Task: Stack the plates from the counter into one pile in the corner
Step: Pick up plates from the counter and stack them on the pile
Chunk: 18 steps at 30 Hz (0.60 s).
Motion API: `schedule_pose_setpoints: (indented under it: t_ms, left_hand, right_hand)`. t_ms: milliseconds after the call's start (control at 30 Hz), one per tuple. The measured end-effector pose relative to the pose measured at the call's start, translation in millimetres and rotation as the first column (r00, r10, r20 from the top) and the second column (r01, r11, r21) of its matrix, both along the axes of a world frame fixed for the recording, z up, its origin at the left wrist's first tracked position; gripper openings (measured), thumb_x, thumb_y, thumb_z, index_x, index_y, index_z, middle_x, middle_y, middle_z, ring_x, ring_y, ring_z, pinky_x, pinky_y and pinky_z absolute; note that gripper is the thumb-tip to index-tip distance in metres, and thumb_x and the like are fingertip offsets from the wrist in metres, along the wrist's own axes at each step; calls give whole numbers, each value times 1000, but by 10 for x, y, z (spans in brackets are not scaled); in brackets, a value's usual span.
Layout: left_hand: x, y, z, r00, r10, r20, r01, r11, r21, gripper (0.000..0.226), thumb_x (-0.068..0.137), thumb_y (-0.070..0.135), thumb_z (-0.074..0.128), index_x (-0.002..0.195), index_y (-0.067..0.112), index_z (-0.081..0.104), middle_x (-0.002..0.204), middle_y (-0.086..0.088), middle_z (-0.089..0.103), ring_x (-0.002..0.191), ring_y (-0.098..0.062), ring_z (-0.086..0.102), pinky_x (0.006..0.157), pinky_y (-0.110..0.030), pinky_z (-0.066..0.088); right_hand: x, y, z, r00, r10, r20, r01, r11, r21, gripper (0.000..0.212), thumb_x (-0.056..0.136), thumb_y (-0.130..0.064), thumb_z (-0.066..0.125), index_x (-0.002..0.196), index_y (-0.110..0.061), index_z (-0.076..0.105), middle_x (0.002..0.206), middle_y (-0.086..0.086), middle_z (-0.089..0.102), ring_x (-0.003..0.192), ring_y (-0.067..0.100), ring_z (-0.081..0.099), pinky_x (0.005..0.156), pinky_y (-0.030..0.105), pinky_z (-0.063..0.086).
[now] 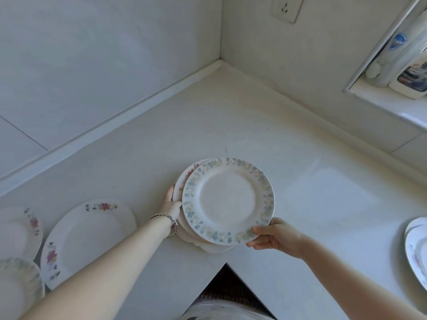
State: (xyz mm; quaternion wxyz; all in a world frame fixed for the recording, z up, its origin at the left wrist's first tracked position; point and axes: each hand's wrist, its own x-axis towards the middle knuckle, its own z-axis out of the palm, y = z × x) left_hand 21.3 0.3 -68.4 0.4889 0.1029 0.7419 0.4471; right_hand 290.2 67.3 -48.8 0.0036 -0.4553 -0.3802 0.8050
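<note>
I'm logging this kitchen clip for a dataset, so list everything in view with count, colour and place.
blue-rimmed plate: one, white with blue and yellow flowers, top of the held pile, centre
plates under it: at least one, white with a pink trace, exact count hidden
red-flowered plates: two, white, on the counter at left
pale-flowered plate: one, white, bottom left corner
plates at right edge: seemingly two, white, cut off by the frame
counter: one, white, L-shaped into the corner
socket: one, white, on the wall
bottles: two, white, window ledge top right
bracelet: one, silver, left wrist
left hand: gripping the pile's left edge
right hand: pinching the top plate's near rim
</note>
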Motion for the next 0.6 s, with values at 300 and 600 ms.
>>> schedule_pose_setpoints:
  t_ms: [300, 600]
  left_hand:
    - [36, 50, 78, 999, 36, -34, -34, 999, 34, 31, 94, 19, 37, 119, 18, 55, 100, -7, 64, 78, -21, 60, 54, -24, 42]
    - [185, -24, 29, 990, 141, 16, -141, 976, 168, 39, 93, 17, 27, 125, 22, 49, 126, -8, 58, 114, -27, 57, 99, -46, 46]
  right_hand:
    - [-137, 195, 52, 874, 303, 379, -380, 913, 146, 36, 84, -40, 63, 86, -4, 66, 68, 4, 74, 66, 17, 73, 62, 27, 59]
    - [-612, 540, -36, 939, -220, 264, 53, 851, 522, 57, 96, -42, 37, 148, -24, 21, 149, 7, 35, 132, 26, 40, 98, 33, 37]
